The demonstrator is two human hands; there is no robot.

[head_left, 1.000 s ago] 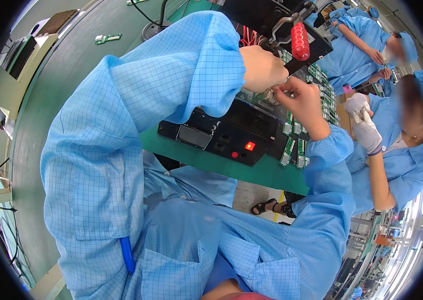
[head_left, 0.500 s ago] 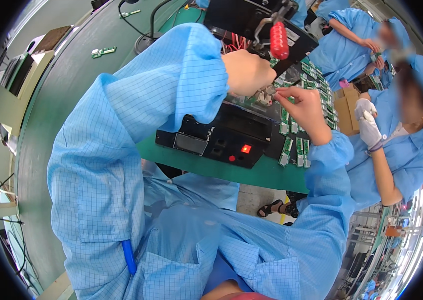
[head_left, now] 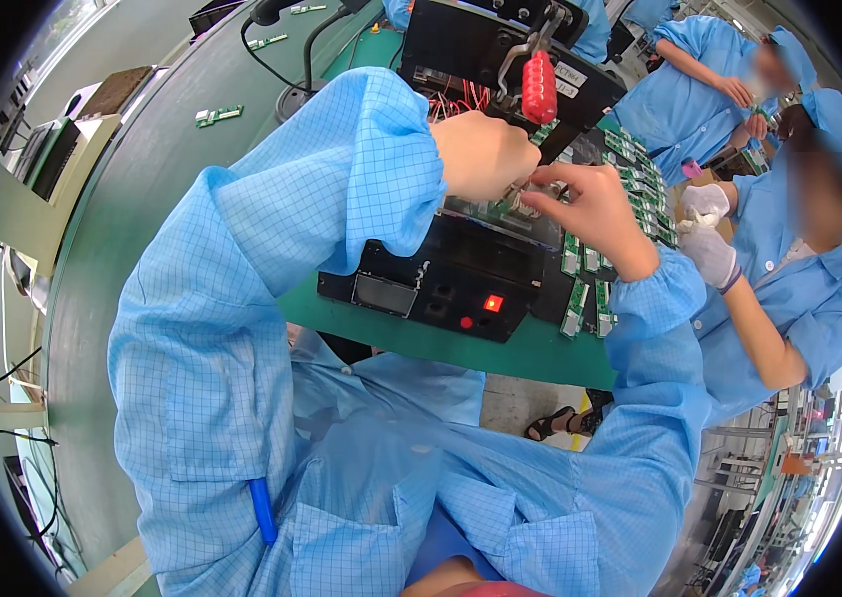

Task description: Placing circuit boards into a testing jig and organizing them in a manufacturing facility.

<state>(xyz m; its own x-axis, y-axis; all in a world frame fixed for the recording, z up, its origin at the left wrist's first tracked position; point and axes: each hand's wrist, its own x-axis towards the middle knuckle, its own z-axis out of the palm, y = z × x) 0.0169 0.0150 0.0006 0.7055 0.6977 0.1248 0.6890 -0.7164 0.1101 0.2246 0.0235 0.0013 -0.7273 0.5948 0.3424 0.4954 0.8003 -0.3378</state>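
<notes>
Both my hands meet over the bed of a black test fixture with a small lit red switch. My left hand is curled, knuckles up, and its back hides the fingertips and whatever they hold. Thumb and index finger of my right hand are pinched together beside the left fingers; what lies in that pinch is too small to make out. Under the fingertips part of a whitish, wired piece shows on the bed. Above my hands hangs the red grip of a toggle clamp on the fixture's upright black plate.
Several small green circuit boards lie in rows on a black mat at the right. More boards lie on the green table at the left. Red wires run behind my left hand. Co-workers in blue are on the right.
My right hand has shifted slightly left and in toward the left fingers, covering the small silvery piece that showed at its fingertips. The view has shifted slightly. A gloved co-worker's hands have moved.
</notes>
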